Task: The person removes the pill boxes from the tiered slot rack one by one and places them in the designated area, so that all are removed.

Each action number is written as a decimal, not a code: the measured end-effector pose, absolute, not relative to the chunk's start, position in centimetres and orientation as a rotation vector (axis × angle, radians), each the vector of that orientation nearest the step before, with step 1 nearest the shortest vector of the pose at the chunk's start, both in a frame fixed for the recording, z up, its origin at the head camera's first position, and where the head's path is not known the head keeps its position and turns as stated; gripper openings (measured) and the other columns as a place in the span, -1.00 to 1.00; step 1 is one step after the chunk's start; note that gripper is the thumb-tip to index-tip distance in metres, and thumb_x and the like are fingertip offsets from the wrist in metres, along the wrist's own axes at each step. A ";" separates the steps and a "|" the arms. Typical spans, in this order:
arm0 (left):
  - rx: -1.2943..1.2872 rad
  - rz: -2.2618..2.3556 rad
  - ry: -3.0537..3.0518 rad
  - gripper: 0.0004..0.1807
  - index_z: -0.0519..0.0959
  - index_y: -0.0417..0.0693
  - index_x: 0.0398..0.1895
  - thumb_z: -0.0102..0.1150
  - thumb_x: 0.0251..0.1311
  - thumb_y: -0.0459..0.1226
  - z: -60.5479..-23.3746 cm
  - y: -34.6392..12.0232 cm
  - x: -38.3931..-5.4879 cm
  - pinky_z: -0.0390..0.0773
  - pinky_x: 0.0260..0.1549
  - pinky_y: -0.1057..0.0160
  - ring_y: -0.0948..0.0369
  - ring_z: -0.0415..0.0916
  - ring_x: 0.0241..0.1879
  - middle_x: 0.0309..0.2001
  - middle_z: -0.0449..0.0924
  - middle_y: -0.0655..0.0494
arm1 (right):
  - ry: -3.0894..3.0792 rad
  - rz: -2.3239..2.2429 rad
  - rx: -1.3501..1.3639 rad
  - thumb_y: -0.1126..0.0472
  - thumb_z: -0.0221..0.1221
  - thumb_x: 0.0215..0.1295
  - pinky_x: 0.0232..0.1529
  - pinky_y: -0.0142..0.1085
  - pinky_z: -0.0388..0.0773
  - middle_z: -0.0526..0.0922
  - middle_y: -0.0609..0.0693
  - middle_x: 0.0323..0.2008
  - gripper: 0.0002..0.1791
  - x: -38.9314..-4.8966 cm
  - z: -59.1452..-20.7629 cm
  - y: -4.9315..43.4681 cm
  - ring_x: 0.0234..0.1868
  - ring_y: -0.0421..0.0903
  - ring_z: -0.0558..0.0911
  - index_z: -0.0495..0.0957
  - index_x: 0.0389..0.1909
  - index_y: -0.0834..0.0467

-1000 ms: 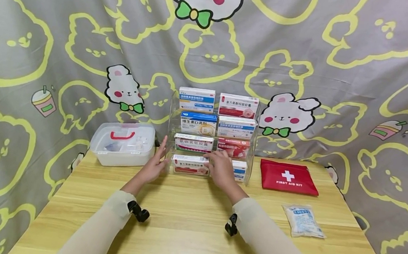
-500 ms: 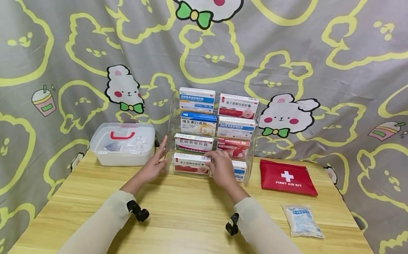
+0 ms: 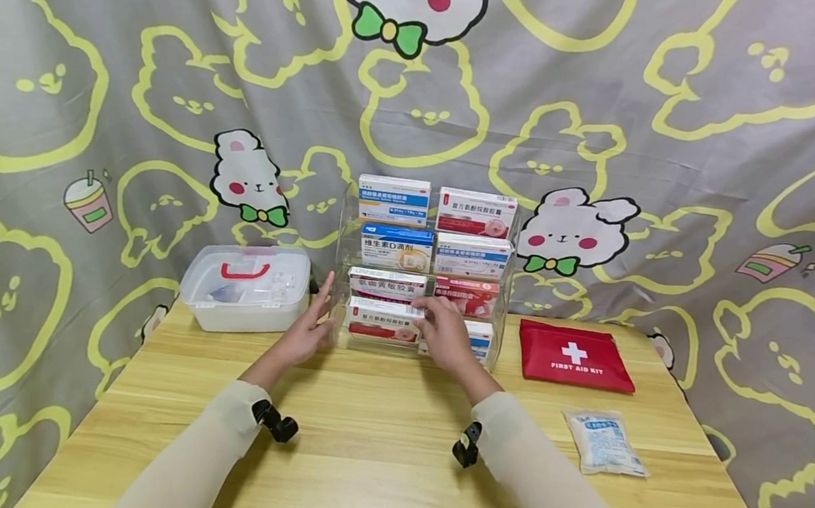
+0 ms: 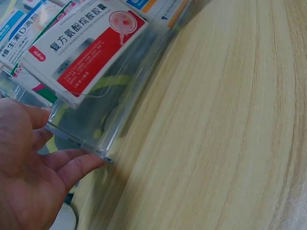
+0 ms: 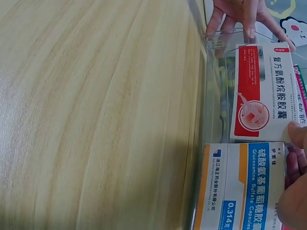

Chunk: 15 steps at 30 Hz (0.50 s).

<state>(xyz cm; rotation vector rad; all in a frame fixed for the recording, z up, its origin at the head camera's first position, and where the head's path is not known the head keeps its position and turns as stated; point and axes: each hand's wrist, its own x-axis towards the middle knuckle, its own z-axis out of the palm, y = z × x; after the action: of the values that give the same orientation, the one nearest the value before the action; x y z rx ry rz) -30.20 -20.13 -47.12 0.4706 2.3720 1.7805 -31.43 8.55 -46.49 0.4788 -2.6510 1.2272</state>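
Note:
A clear tiered display rack (image 5: 217, 103) stands against the curtain, with medicine boxes in two columns. My right hand (image 3: 449, 338) pinches the upper right corner of a red-and-white medicine box (image 3: 378, 330) in the lowest left slot. In the left wrist view its bottom edge stands above the rack's base, and the box leans slightly. Beside it sits a blue-and-white glucosamine box (image 5: 244, 187), partly hidden by my right hand in the head view. My left hand (image 3: 302, 336) touches the rack's left side with extended fingers.
Left of the rack is a clear lidded plastic box (image 3: 244, 294) with a red handle. To the right lie a red first aid pouch (image 3: 577, 355) and a small white-and-blue packet (image 3: 606, 443) on the wooden table (image 3: 370, 451). A patterned curtain (image 3: 422, 122) hangs close behind.
The red-and-white medicine box has risen a little in its slot, with my right hand moving slightly up along with it. My left hand has kept its place on the rack.

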 end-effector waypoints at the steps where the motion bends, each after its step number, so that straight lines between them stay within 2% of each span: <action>1: 0.470 1.778 2.373 -0.08 -0.44 0.28 0.68 -0.24 0.55 -0.51 -47.4 -20.2 -30.5 0.52 -0.01 -0.42 -0.27 -0.21 0.60 0.66 -0.40 -0.25 | -2.654 1.248 0.473 0.25 0.23 0.44 0.02 -0.08 0.53 0.61 0.01 -0.02 -0.70 -31.4 -46.4 8.6 -0.03 -0.02 0.52 0.63 0.15 0.06; 9: 0.483 1.779 2.407 -0.06 -0.44 0.53 0.65 -0.21 0.58 -0.45 -50.0 -20.9 -32.0 0.58 0.01 -0.31 -0.22 -0.20 0.61 0.68 -0.42 -0.10 | -2.643 1.419 0.447 0.24 0.18 0.49 0.07 -0.06 0.58 0.57 0.02 0.06 -0.69 -31.2 -46.0 8.8 0.02 -0.01 0.56 0.60 0.19 0.03; 15: 0.463 1.771 2.426 -0.07 -0.42 0.55 0.66 -0.20 0.58 -0.44 -50.0 -20.8 -32.0 0.59 0.02 -0.26 -0.20 -0.17 0.61 0.68 -0.36 -0.13 | -2.605 1.490 0.487 0.27 0.16 0.50 0.10 -0.06 0.58 0.57 0.05 0.03 -0.70 -31.4 -45.9 9.0 0.02 0.00 0.57 0.59 0.18 0.09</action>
<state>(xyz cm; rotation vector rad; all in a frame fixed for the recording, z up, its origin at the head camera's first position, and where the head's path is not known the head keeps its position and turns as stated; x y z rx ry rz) -31.98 -20.80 -50.00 0.4627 2.4262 1.7711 -31.39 9.02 -45.89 0.4865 -2.6046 1.4901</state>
